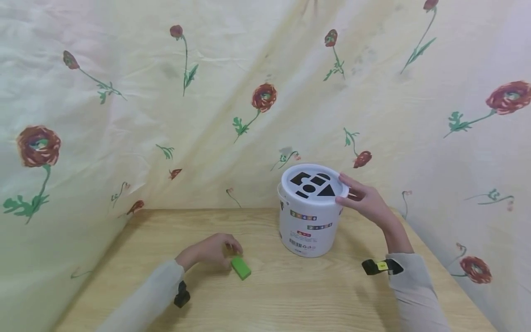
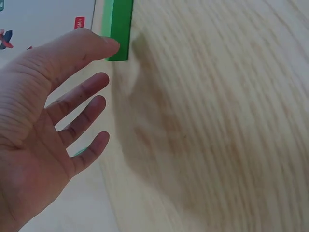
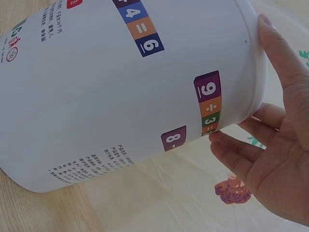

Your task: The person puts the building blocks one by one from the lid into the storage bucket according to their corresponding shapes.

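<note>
A white bucket (image 1: 307,230) stands upright on the wooden table, with colourful number labels on its side. Its lid (image 1: 290,189) carries black shape cut-outs, including a circle and a triangle. My right hand (image 1: 367,203) grips the bucket's upper right edge, thumb and index finger at the lid rim, other fingers curled against the side below in the right wrist view. Left of the bucket is a small green block (image 1: 241,268). My left hand (image 1: 213,252) is beside it, thumb tip right at the block's end, the remaining visible fingers spread loosely in the left wrist view.
A cream cloth (image 1: 215,124) with red flowers surrounds the back and sides of the wooden table (image 1: 265,304). A thin handle (image 1: 279,189) hangs at the bucket's left side. Black straps with camera mounts (image 1: 381,266) sit at both wrists.
</note>
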Demonstrator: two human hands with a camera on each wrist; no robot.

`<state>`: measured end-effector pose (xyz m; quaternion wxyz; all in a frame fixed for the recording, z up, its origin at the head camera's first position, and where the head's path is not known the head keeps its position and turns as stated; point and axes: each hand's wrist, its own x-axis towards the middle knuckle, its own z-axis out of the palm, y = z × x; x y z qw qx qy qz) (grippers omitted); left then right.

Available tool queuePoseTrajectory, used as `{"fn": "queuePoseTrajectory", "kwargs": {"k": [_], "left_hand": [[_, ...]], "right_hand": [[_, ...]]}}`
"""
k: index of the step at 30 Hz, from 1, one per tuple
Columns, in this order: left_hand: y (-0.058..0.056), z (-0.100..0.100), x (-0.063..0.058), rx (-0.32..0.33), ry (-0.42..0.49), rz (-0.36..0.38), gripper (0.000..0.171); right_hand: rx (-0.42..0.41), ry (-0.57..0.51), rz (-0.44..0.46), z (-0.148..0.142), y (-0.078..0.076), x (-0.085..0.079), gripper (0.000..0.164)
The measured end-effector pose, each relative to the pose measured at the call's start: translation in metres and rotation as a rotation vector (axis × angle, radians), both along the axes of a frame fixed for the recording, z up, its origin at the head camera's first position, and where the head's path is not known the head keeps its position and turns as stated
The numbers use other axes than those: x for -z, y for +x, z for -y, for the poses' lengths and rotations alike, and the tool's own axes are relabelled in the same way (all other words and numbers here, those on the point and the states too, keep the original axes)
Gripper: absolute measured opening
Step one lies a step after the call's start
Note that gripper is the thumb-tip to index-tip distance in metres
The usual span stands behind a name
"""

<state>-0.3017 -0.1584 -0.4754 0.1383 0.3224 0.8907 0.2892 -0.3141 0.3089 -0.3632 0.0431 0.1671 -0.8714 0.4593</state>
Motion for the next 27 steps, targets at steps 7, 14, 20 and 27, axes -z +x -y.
{"fn": "queuePoseTrajectory", "kwargs": {"k": [7, 14, 20, 27], "left_hand": [[-0.002, -0.005, 0.007, 0.001, -0.002, -0.019, 0.040], [-0.004, -0.008, 0.011, 0.000, 0.010, -0.040, 0.035], [-0.005, -0.012, 0.016, -0.009, 0.004, -0.088, 0.033], [-0.004, -0.012, 0.020, -0.061, 0.017, -0.088, 0.031]], "right_hand": [[0.003, 0.002, 0.003, -0.001, -0.001, 0.001, 0.081], [-0.001, 0.006, -0.011, -0.002, -0.002, 0.001, 0.078], [-0.011, 0.012, -0.014, -0.003, -0.003, 0.001, 0.079], [-0.016, 0.022, -0.026, -0.004, -0.005, 0.003, 0.079]]}}
